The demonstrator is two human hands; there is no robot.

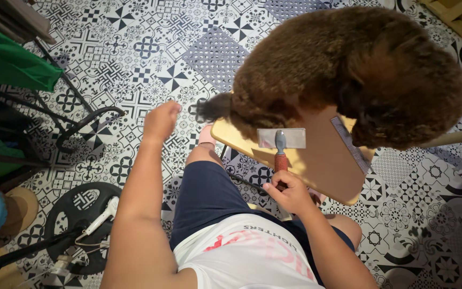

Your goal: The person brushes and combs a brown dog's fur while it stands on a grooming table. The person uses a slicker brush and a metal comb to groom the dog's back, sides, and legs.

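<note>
A fluffy brown dog [348, 69] stands on a small wooden table [322, 160], its tail toward me. My right hand [290, 191] grips the red handle of a slicker brush [280, 140], whose flat grey head rests just below the dog's rear. My left hand [160, 121] is raised to the left of the tail with its fingers curled shut and nothing in it. A metal comb [350, 143] lies on the table under the dog.
Patterned black-and-white tiles [151, 48] cover the floor. A black stand base with a white cable [84, 219] sits at lower left. Green fabric on a metal frame [12, 64] is at upper left. Wooden boards [461, 16] lie at the top right corner.
</note>
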